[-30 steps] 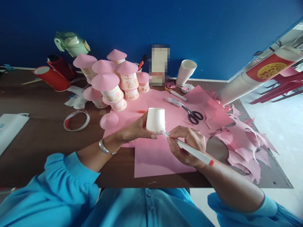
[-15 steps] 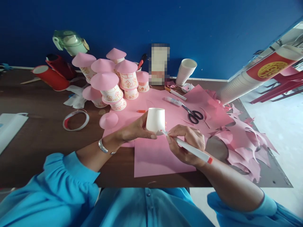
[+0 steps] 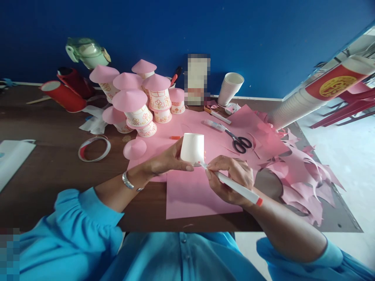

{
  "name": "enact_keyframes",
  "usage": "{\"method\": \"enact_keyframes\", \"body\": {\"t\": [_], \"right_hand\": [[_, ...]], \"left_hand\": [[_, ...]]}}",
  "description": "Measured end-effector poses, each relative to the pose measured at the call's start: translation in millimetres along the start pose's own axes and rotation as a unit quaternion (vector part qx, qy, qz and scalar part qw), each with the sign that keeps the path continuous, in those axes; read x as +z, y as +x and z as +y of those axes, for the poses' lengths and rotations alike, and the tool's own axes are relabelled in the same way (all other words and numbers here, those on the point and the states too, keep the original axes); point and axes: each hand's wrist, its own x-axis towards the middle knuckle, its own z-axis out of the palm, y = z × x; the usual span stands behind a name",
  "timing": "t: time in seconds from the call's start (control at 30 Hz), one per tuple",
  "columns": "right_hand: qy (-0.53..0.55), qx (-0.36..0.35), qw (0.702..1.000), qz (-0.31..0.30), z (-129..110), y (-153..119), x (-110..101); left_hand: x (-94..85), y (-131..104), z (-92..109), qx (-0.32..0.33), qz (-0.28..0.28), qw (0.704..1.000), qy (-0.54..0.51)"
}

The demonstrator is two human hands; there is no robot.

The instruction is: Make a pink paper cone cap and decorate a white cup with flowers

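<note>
Reference for clock directions: the white cup, with 12 o'clock toward the blue wall.

In hand: one white cup, one marker. On and about the counter: seven cone-roofed paper towers at 10 o'clock; one loose pink cone at 9 o'clock; one roll of tape farther out at 9 o'clock; one small orange piece near the cup at 10 o'clock; one pair of scissors at 3 o'clock; one second marker between 1 and 2 o'clock; one bare stack of cups farther out, same direction; one wrapped stack of cups, tilted, at 2 o'clock. Pink scraps toward 3 o'clock: overlapping, not countable.

White cup: plain, matte, slightly narrower toward the top, nearly upright; small red marks near the lower edge, detail too fine to read.

Position: over the pink paper, at 2 o'clock from the left hand and 10 o'clock from the right hand. Left hand: curled part-way, cup gripped by the side, thumb along the lower edge, other fingers mostly hidden behind. Right hand: closed in a pen grip around the marker; tip at the lower right of the cup, red end toward 4 o'clock. Contact between tip and cup: cannot tell.
</note>
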Motion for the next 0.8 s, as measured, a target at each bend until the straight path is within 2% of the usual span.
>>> {"method": "enact_keyframes", "body": {"t": [0.4, 0.67, 0.8], "right_hand": [[-0.011, -0.001, 1.0, -0.002, 0.6, -1.0, 0.0], [-0.009, 0.001, 1.0, 0.011, 2.0, -2.2, 1.0], [-0.004, 0.002, 1.0, -0.006, 2.4, -2.1, 1.2]], "left_hand": [[-1.3, -0.6, -2.6, 0.005, -0.001, 1.0, 0.002], [1.4, -0.4, 4.0, 0.002, -0.002, 0.999, 0.036], [2.0, -0.4, 3.8, 0.004, -0.001, 0.999, 0.035]]}}
